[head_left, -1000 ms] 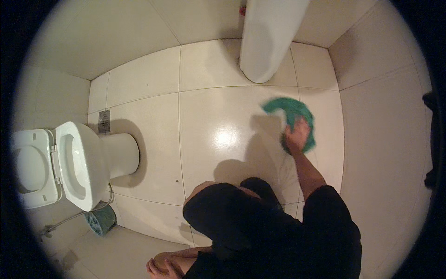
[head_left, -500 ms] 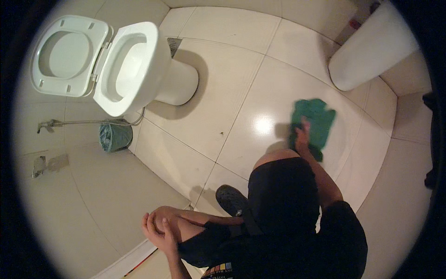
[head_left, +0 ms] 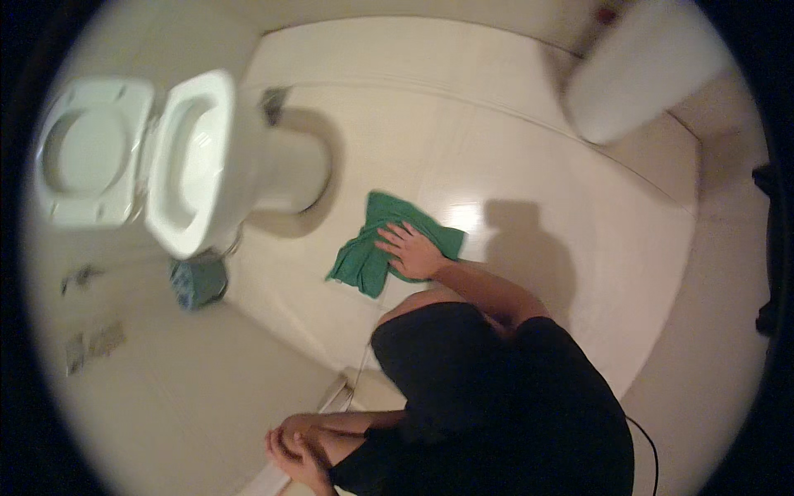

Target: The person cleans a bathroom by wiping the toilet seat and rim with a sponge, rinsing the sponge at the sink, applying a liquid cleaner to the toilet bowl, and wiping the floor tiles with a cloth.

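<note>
A green cloth [head_left: 361, 255] lies spread and creased on the pale tiled floor [head_left: 513, 157]. My right hand [head_left: 416, 252] presses on top of it, palm down, with the fingers stretched out and apart. Down at the lower left, my left hand [head_left: 299, 461] is wrapped over my bent left knee [head_left: 308, 430], its fingers curled round the front. My right knee, in black shorts [head_left: 438, 347], is raised close to the right forearm.
A white toilet [head_left: 194, 165] with its seat up stands at the left. Beside it are a small lined bin [head_left: 198, 283] and a spray hose holder [head_left: 83, 277] on the wall. A white pedestal [head_left: 637, 74] rises at the far right. A dark floor drain [head_left: 274, 103] lies behind the toilet.
My right hand and the green cloth have swept left across the floor, from near the pedestal toward the toilet. The hand now lies flatter on the cloth. My left hand stays at the knee.
</note>
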`<state>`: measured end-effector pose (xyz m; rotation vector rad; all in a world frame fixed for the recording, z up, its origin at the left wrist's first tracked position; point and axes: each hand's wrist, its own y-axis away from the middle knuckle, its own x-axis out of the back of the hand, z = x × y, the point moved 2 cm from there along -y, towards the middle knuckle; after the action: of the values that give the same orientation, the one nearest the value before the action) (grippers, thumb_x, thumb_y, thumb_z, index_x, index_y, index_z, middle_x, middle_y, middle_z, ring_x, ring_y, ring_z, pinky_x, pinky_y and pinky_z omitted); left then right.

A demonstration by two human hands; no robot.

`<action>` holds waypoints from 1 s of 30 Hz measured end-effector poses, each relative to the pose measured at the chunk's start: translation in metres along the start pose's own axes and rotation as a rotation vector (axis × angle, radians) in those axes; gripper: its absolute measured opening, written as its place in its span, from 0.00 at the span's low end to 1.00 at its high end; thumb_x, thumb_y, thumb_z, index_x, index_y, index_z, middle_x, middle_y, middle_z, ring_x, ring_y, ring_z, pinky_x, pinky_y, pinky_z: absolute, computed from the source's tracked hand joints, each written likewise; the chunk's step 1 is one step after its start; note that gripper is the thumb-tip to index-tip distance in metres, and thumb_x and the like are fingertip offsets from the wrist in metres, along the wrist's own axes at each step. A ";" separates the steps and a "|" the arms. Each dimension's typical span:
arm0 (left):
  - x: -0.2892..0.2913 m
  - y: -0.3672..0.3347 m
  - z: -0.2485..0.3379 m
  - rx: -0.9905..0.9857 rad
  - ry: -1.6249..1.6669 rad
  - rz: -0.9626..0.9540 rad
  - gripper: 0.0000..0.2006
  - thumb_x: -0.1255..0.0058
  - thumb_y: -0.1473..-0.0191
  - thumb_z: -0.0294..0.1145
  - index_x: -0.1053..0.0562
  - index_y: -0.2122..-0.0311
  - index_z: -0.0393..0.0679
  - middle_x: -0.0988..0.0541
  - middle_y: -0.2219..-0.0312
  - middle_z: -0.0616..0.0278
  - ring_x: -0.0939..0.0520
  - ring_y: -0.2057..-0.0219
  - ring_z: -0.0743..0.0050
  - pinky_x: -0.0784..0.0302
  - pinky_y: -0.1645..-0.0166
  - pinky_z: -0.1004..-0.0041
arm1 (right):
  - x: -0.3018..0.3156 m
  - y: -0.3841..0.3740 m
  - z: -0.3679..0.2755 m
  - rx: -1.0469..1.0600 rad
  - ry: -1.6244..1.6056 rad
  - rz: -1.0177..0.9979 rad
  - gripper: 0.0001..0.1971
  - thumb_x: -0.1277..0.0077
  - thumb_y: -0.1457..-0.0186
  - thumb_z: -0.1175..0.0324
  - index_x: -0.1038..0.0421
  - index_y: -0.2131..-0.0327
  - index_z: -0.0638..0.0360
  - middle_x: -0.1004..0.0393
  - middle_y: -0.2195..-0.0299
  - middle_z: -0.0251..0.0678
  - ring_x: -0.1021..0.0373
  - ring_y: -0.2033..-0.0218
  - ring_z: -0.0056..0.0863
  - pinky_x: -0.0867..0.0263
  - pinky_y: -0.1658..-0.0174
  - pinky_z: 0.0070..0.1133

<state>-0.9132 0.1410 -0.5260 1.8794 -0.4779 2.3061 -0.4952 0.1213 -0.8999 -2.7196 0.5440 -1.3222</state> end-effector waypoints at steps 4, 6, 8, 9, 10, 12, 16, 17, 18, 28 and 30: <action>-0.014 -0.020 0.015 -0.135 -0.189 -0.057 0.48 0.53 0.44 0.77 0.25 0.45 0.31 0.23 0.49 0.33 0.20 0.52 0.35 0.22 0.50 0.47 | 0.115 0.086 0.120 -0.447 0.339 0.352 0.31 0.45 0.43 0.58 0.32 0.37 0.55 0.38 0.31 0.45 0.45 0.30 0.48 0.52 0.28 0.48; -0.022 -0.029 0.027 -0.202 -0.155 -0.083 0.49 0.54 0.44 0.78 0.26 0.44 0.32 0.25 0.47 0.34 0.21 0.52 0.36 0.21 0.51 0.48 | 0.184 0.195 0.156 -0.572 0.515 0.634 0.28 0.41 0.50 0.67 0.28 0.43 0.61 0.28 0.40 0.47 0.34 0.38 0.49 0.40 0.34 0.42; -0.035 -0.050 0.037 -0.230 -0.108 -0.133 0.49 0.54 0.44 0.78 0.27 0.43 0.32 0.26 0.46 0.34 0.21 0.51 0.36 0.21 0.51 0.48 | 0.234 0.316 0.172 -0.884 0.592 0.739 0.30 0.43 0.45 0.63 0.32 0.40 0.63 0.32 0.37 0.48 0.37 0.35 0.48 0.45 0.32 0.44; -0.042 -0.056 0.038 -0.253 -0.106 -0.156 0.48 0.54 0.44 0.78 0.27 0.42 0.33 0.26 0.46 0.35 0.21 0.52 0.37 0.21 0.52 0.49 | 0.243 0.374 0.169 -1.277 0.588 0.590 0.33 0.47 0.39 0.57 0.38 0.35 0.64 0.39 0.31 0.46 0.44 0.31 0.47 0.52 0.29 0.45; -0.051 -0.065 0.040 -0.282 -0.106 -0.182 0.48 0.54 0.43 0.77 0.27 0.42 0.33 0.26 0.46 0.36 0.21 0.52 0.38 0.21 0.52 0.50 | 0.246 0.427 0.154 -1.484 0.616 0.461 0.35 0.53 0.34 0.52 0.43 0.31 0.65 0.49 0.26 0.43 0.50 0.27 0.46 0.57 0.27 0.46; -0.068 -0.081 0.042 -0.385 -0.117 -0.203 0.45 0.55 0.41 0.75 0.28 0.43 0.34 0.26 0.47 0.37 0.21 0.53 0.39 0.22 0.54 0.50 | 0.235 0.502 0.107 -1.623 0.635 0.475 0.36 0.55 0.33 0.50 0.45 0.31 0.67 0.53 0.25 0.40 0.53 0.26 0.47 0.59 0.27 0.49; -0.080 -0.092 0.067 -0.882 -0.302 -0.029 0.30 0.53 0.34 0.61 0.24 0.49 0.40 0.24 0.52 0.40 0.22 0.56 0.42 0.23 0.56 0.50 | 0.181 0.547 0.001 -1.752 0.383 0.296 0.37 0.53 0.35 0.50 0.41 0.33 0.70 0.59 0.24 0.44 0.62 0.25 0.55 0.65 0.27 0.56; -0.080 -0.092 0.081 -1.066 -0.420 0.030 0.25 0.51 0.34 0.57 0.23 0.50 0.43 0.24 0.51 0.40 0.22 0.54 0.42 0.22 0.55 0.50 | 0.176 0.540 -0.011 -1.643 0.335 0.255 0.36 0.52 0.36 0.48 0.36 0.36 0.71 0.55 0.25 0.46 0.59 0.26 0.57 0.65 0.28 0.58; -0.082 -0.090 0.094 -1.019 -0.407 -0.064 0.24 0.47 0.36 0.54 0.25 0.47 0.45 0.24 0.50 0.42 0.22 0.52 0.43 0.24 0.51 0.47 | 0.181 0.530 -0.009 -1.540 0.351 0.287 0.36 0.53 0.36 0.48 0.35 0.37 0.71 0.53 0.26 0.46 0.57 0.27 0.57 0.64 0.28 0.58; -0.069 -0.052 0.242 -0.993 -0.592 -0.398 0.24 0.41 0.41 0.48 0.27 0.42 0.51 0.22 0.49 0.47 0.23 0.47 0.44 0.27 0.46 0.44 | 0.337 0.339 0.289 -1.076 0.425 0.364 0.31 0.58 0.34 0.48 0.35 0.35 0.57 0.43 0.29 0.41 0.49 0.28 0.45 0.60 0.26 0.50; -0.074 -0.048 0.262 -0.974 -0.600 -0.412 0.24 0.41 0.41 0.48 0.27 0.43 0.51 0.22 0.49 0.47 0.23 0.48 0.44 0.27 0.46 0.44 | 0.362 0.300 0.345 -0.972 0.428 0.339 0.31 0.58 0.35 0.49 0.35 0.34 0.55 0.45 0.28 0.38 0.49 0.27 0.42 0.60 0.26 0.50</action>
<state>-0.6394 0.1088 -0.5443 1.8070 -0.9363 0.9103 -0.1076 -0.3152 -0.9094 -2.6677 2.0413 -1.8756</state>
